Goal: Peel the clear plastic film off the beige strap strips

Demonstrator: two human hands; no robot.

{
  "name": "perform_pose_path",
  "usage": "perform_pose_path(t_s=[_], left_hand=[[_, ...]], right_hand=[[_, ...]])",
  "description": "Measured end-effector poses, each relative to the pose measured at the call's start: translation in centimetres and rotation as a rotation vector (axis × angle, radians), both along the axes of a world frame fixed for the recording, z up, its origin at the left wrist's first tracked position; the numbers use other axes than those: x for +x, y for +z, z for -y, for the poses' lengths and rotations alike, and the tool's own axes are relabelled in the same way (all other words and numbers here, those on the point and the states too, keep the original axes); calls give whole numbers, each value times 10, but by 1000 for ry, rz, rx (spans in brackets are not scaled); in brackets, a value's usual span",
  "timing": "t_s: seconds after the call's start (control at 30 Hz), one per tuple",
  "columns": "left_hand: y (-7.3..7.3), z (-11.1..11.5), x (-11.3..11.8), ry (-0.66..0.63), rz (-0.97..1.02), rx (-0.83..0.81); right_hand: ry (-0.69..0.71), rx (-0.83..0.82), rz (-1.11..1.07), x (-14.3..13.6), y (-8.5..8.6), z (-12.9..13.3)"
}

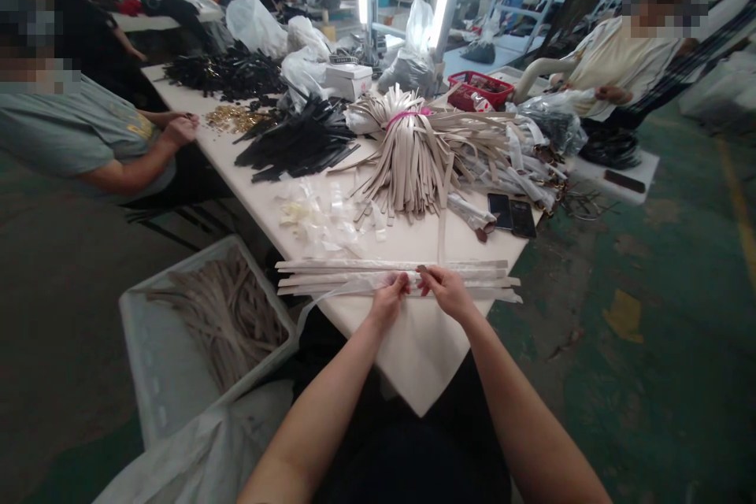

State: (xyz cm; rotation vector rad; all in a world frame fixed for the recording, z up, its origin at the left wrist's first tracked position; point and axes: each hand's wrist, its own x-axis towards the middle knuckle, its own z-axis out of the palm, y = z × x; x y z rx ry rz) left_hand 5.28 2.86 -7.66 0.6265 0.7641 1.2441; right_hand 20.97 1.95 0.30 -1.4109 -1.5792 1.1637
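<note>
Several long beige straps (331,268) lie side by side across the near end of the table, with whitish film around or over parts of them. My left hand (390,301) is closed in a pinch at the middle of this row, on a thin translucent white strip (331,293) that trails left and droops past the table edge. Close beside it, my right hand (447,293) pinches what looks like a brownish-beige strap end at its fingertips. Just beyond is a big bundle of beige straps (410,165) tied with a pink band; one loose strap reaches from it toward my right hand.
Crumpled clear film pieces (322,213) and a pile of black straps (301,138) lie farther left. Two dark phone-like objects (511,215) rest near the right edge. A white bin (133,331) with loose straps stands at lower left. Co-workers sit left and right; a red basket (502,90) stands behind.
</note>
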Motion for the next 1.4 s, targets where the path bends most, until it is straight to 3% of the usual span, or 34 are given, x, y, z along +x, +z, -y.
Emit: perform_pose_path(t_s=[0.13,0.73,0.9,1.3,1.4], left_hand=[[-2,0,-1,-19,5,-32],[4,2,0,8,-30,-50],[3,2,1,18,-74,-31],[2,3,1,26,-90,-31],[2,3,1,26,-106,-23]], right_hand=[[-28,-6,120,2,-2,5],[22,-55,149,1,1,5],[-95,-22,129,3,6,3],[46,-71,200,1,4,4],[-16,-61,183,3,4,4]])
